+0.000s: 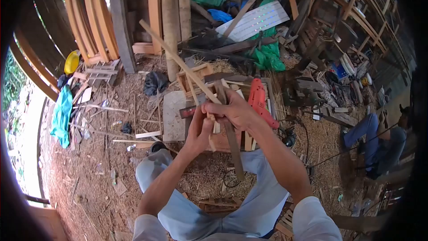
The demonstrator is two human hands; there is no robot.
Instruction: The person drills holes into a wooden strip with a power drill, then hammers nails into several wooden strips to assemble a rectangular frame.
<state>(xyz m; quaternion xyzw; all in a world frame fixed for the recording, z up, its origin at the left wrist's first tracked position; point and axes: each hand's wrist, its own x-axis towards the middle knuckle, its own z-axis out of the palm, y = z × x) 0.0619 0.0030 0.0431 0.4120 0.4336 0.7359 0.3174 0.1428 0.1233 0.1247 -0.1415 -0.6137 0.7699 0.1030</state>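
Note:
My left hand (198,130) is closed, its fingertips pinching a pale wooden strip (178,61) near its lower end. That long strip slants up and away to the left. My right hand (241,110) is wrapped round a darker, flat wooden strip (234,154), which hangs down between my knees. Both hands meet where the strips cross, and the fingers hide part of the contact. A short, thin piece of wood pokes out below the left fingers. Just beyond my right hand, a red power drill (258,100) lies on wood pieces.
Wood offcuts and a small wooden frame (200,72) lie ahead of my hands. A flat grey board (174,116) is to the left. Shavings cover the ground. A black cable (306,136) runs right of the drill. Another person (379,140) sits at far right.

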